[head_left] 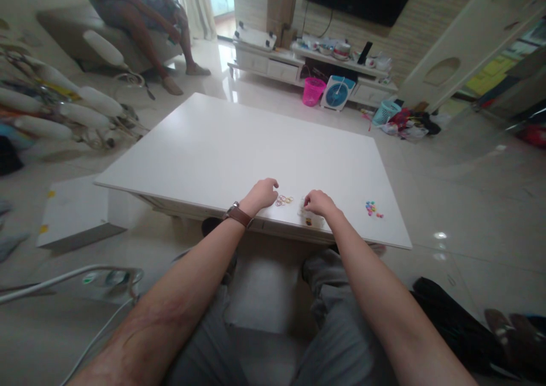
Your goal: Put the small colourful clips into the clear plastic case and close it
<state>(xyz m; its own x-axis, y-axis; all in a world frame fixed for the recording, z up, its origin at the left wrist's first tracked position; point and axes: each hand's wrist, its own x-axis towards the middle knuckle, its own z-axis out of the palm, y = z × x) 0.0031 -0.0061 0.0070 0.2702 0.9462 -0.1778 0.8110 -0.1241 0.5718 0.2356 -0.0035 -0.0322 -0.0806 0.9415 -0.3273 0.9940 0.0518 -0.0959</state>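
Observation:
My left hand, a brown-strapped watch on its wrist, hovers at the near edge of the white table. Its fingers are loosely bent and apart, with nothing visible between them. Just right of it lies a loose group of thin coloured rings, like small rubber bands. My right hand is over a small clear compartment box, fingertips pinched together at its left side. What they hold, if anything, is too small to make out. A dark golden item sits at the box's front.
Small multicoloured pieces lie near the table's right corner. Beyond the table are a pink basket, a blue fan and a TV cabinet. Another person sits at back left. A white box stands on the floor.

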